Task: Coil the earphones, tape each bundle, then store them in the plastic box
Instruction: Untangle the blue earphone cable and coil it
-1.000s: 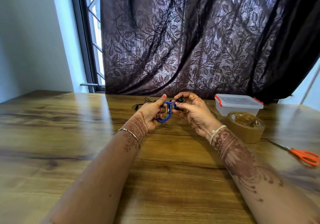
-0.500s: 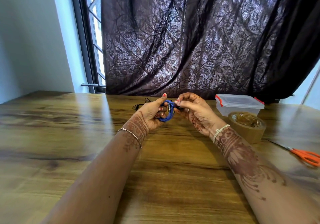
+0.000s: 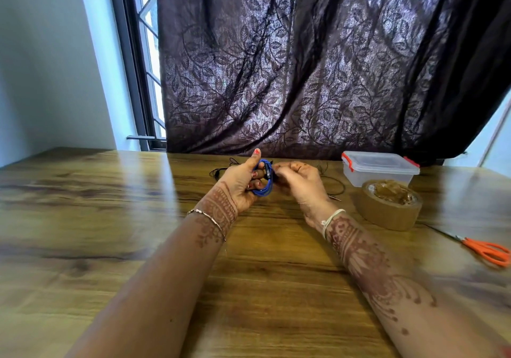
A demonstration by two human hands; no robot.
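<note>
- The wooden table (image 3: 83, 219) carries everything I can see. Both forearms reach in from its near edge towards the far edge.
- The clear plastic box (image 3: 378, 168), lid on with red clips, sits at the far edge on the right. The brown tape roll (image 3: 387, 208) lies flat just in front of it.
- My view of the left hand (image 3: 240, 183): fingers curled through the blue earphone coil (image 3: 266, 189), gripping it, thumb raised above it.
- The right hand (image 3: 298, 183) is curled tight, its fingertips pinching the coil's right side. What exactly sits between them is blurred.
- The coil is held above the table between the two hands, well left of the box.
- The orange scissors (image 3: 489, 251) lie at the right edge, handles partly cut off.
- Black earphone cable (image 3: 221, 171) lies behind the left hand, mostly hidden. A thin black loop (image 3: 336, 183) shows right of the right hand.
</note>
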